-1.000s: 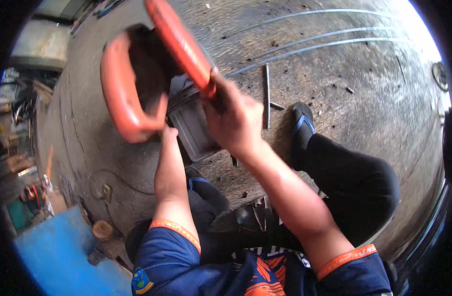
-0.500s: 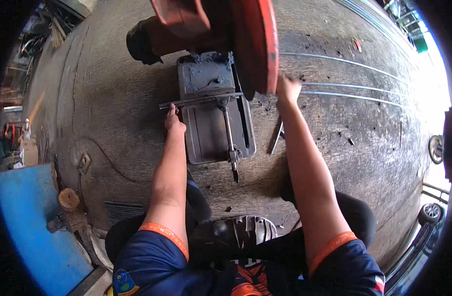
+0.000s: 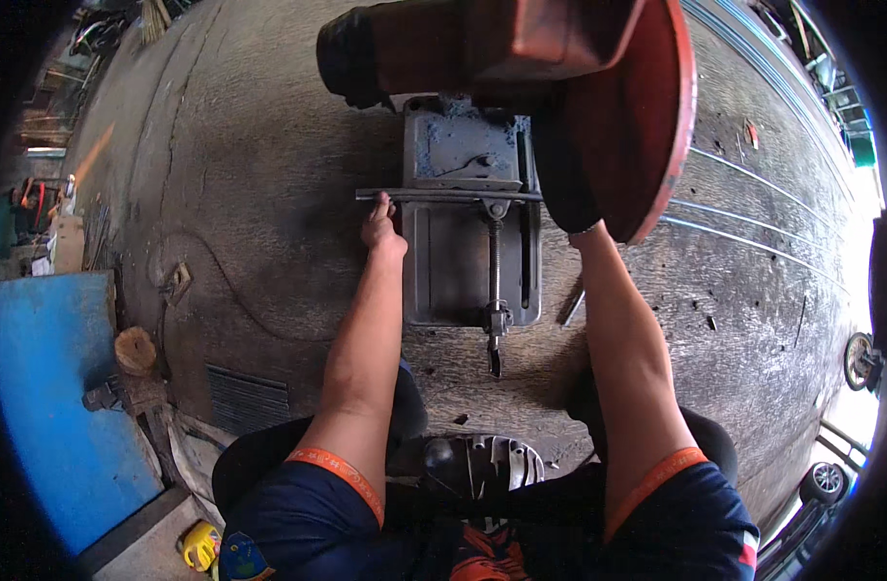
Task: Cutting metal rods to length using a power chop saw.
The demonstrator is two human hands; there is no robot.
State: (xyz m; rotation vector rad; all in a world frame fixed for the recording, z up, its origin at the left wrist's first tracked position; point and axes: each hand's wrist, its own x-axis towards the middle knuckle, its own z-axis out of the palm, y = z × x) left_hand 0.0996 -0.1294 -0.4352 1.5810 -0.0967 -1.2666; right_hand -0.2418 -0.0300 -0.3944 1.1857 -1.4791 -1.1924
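A chop saw stands in front of me, with a grey metal base and a red blade guard above it. Thin metal rods lie across the base, between the rear fence and the screw clamp. My left hand grips the rods near their left end, one finger stretched along them. Up beneath the red guard reaches my right hand; only its wrist edge shows, and the guard hides its fingers and whatever they touch.
Long metal rods lie on the worn floor to the right. A short metal piece rests beside the base. Leftward are a cable, a blue panel and a log. A ribbed metal part sits between my legs.
The saw's red head has shifted right and lower in view relative to its base. My right hand, seen earlier beside the guard, is now mostly behind it. My left hand stays on the rods.
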